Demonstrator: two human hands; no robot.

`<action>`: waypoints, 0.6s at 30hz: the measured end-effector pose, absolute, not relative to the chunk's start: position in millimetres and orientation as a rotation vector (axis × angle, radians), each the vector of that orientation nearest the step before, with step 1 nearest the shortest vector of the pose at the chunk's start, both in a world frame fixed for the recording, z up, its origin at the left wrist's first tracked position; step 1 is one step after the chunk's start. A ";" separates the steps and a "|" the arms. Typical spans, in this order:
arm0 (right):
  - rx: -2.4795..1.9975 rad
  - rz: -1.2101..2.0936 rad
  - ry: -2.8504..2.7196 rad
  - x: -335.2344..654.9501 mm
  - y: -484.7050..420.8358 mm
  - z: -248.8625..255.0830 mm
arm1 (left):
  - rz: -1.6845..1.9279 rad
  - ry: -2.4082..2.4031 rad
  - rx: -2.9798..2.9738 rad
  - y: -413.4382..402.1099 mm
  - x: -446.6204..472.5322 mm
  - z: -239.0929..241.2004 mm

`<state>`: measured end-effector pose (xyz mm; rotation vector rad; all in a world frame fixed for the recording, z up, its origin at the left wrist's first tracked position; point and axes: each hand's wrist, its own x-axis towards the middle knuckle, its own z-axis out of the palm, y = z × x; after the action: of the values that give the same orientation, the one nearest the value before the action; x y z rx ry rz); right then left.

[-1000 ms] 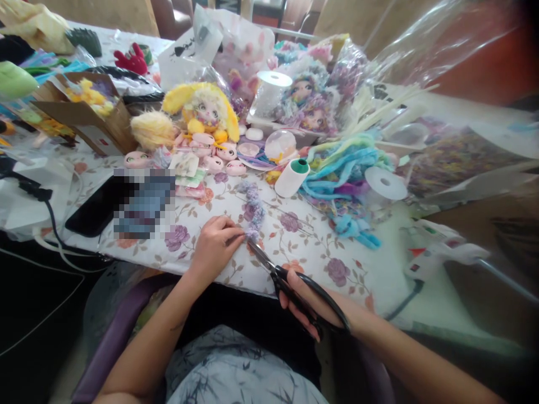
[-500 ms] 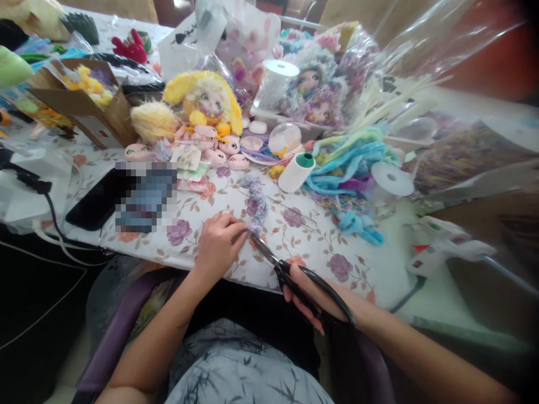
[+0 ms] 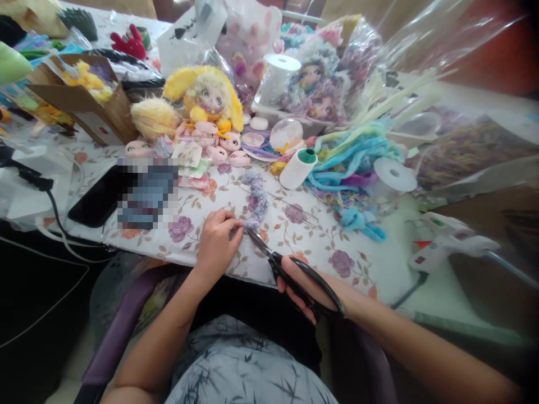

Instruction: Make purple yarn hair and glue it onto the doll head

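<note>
A fluffy lilac-grey strip of yarn (image 3: 257, 197) lies in a curve on the flowered tablecloth. My left hand (image 3: 218, 238) rests just left of its lower end, thumb and forefinger pinched together. Whatever is between those fingertips is too small to make out. My right hand (image 3: 295, 280) is wrapped round the black handles of a pair of scissors (image 3: 275, 262). The blades point up and left, with their tips at the strip's lower end, close to my left fingertips. How far the blades are apart is hard to see.
Behind the strip are a white thread cone (image 3: 298, 169), several doll faces (image 3: 229, 143) and a yellow-eared doll (image 3: 210, 101). Blue yarn (image 3: 357, 154) and a glue gun (image 3: 446, 247) lie to the right. A black phone (image 3: 99, 199) and a blurred-out object (image 3: 147, 196) lie left.
The scissors and my right hand have shifted slightly up and left, bringing the tips closer to the yarn strip's end. My left hand has moved slightly left, its fingers still pinched.
</note>
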<state>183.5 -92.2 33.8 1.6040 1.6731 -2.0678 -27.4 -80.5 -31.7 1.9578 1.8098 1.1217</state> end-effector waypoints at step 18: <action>1.614 -1.796 1.777 177.1 -85.1 29.8 | 1.095 1.844 1.984 -85.3 -25.2 -34.5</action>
<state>177.1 -85.1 29.8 1.6136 1.7769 -1.7964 -25.2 -85.3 -34.5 1.9838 1.8437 1.0951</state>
